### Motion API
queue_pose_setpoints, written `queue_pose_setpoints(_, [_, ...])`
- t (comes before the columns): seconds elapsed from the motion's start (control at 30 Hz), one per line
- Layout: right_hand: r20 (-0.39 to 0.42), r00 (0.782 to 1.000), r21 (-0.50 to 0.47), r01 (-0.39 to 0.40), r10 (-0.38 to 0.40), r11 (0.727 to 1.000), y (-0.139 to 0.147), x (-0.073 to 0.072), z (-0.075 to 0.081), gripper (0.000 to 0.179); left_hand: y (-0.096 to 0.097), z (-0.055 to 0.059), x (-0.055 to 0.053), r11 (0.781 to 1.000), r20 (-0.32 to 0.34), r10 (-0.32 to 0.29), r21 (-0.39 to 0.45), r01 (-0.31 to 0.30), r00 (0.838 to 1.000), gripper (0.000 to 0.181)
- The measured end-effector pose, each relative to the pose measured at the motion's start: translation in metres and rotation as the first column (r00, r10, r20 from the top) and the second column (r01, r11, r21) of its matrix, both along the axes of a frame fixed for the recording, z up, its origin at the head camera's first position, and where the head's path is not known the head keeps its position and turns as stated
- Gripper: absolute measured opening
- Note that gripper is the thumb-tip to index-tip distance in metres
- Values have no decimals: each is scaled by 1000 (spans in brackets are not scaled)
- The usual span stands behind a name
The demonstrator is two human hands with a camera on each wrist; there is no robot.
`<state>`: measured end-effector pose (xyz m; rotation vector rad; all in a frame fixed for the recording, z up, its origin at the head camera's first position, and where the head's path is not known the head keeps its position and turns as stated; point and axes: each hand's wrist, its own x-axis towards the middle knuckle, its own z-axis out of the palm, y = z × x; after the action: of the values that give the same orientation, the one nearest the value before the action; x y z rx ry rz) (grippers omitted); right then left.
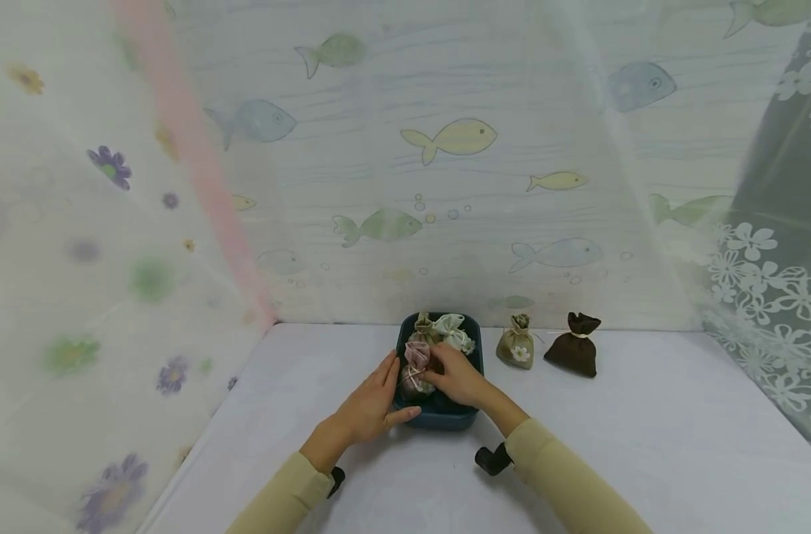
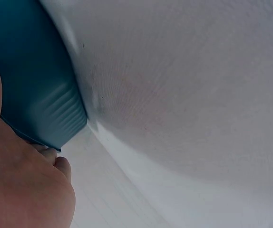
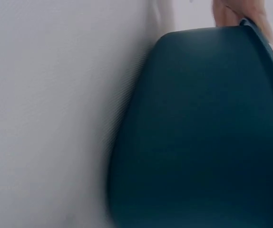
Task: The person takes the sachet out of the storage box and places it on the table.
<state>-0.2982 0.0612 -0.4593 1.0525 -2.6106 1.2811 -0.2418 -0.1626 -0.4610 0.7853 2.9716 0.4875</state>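
Note:
A dark teal plastic tub (image 1: 444,423) stands on the white table with several small drawstring pouches inside. My left hand (image 1: 368,409) rests against the tub's left rim, fingers extended along the side and thumb by the front corner. Over the tub, my right hand (image 1: 460,377) pinches a pink pouch (image 1: 417,354) near its tied neck. Behind lie an olive-green pouch (image 1: 423,325) and a white pouch (image 1: 450,323). The left wrist view has the left palm (image 2: 27,185) beside the tub wall (image 2: 36,76). In the right wrist view, the tub's outer wall (image 3: 198,123) hides the right fingers.
Right of the tub stand an olive pouch with a white flower (image 1: 516,343) and a dark brown pouch (image 1: 574,347). A fish-printed curtain (image 1: 378,170) hangs behind the white table (image 1: 652,415). Black wrist-camera pieces (image 1: 493,460) sit under the forearms.

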Motion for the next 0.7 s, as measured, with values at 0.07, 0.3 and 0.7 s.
queue_pose_setpoints(0.07, [2, 1000, 1, -3, 3, 1000, 0, 1, 0, 13, 0, -1, 1, 1000, 7, 2, 0, -2, 1000, 104])
queue_pose_setpoints(0.3, [8, 999, 5, -31, 31, 1000, 5, 9, 8, 16, 1, 0, 2, 1000, 0, -3, 13, 3, 1000, 103])
queue_pose_setpoints(0.7, [27, 999, -74, -43, 45, 996, 31, 23, 36, 9, 0, 0, 2, 1000, -1, 4, 14, -4, 1000, 104])
